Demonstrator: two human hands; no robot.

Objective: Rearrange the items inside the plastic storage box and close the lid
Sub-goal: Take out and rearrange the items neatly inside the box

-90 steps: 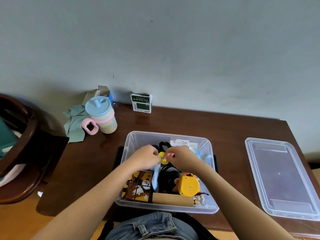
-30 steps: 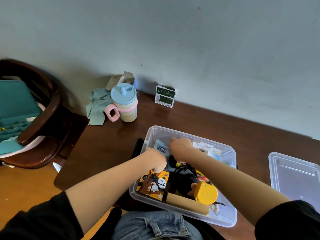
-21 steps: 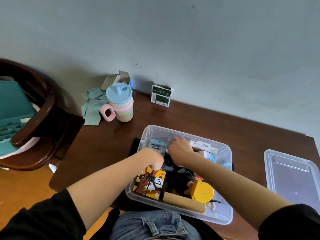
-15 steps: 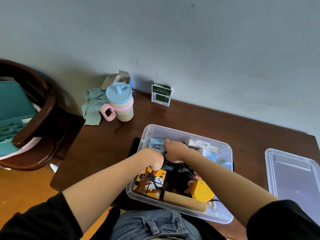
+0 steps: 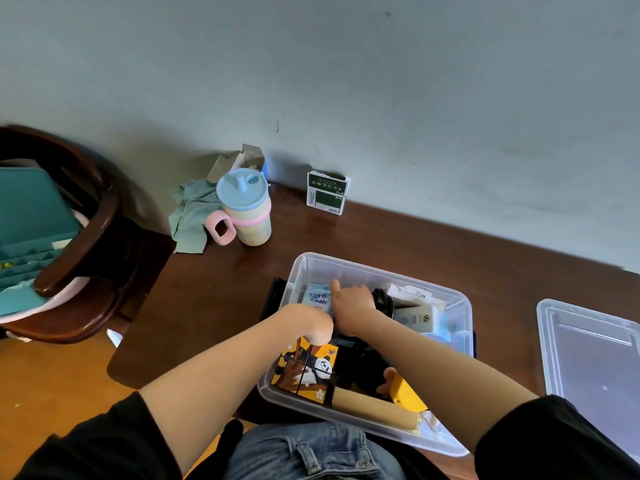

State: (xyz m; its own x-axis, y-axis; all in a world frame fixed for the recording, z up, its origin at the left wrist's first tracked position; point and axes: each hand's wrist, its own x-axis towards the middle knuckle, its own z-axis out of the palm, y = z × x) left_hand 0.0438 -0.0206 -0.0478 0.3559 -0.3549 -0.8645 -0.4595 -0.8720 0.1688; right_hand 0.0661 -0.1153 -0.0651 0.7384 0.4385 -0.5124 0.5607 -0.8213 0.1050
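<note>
The clear plastic storage box (image 5: 349, 266) stands open on the dark wooden table, close to my body. Both hands reach into its back left part. My right hand (image 5: 353, 306) grips a light blue packet (image 5: 317, 297) with printed lettering, its fingers curled over the packet's edge. My left hand (image 5: 313, 323) is bent down into the box beside it; its fingers are hidden. Inside lie panda picture blocks (image 5: 306, 370), a wooden roller (image 5: 372, 407), a yellow tool (image 5: 407, 394), black items and white packages (image 5: 414, 304). The clear lid (image 5: 595, 368) lies flat to the right.
A pastel cup (image 5: 247, 207) with a blue lid and pink handle stands at the back left beside a green cloth (image 5: 190, 216). A small green-and-white carton (image 5: 327, 195) leans by the wall. A dark wooden chair (image 5: 79, 244) with teal items sits left of the table.
My hands moved from the middle of the box to its back left corner, and my right hand now holds the blue packet there. The view swung left.
</note>
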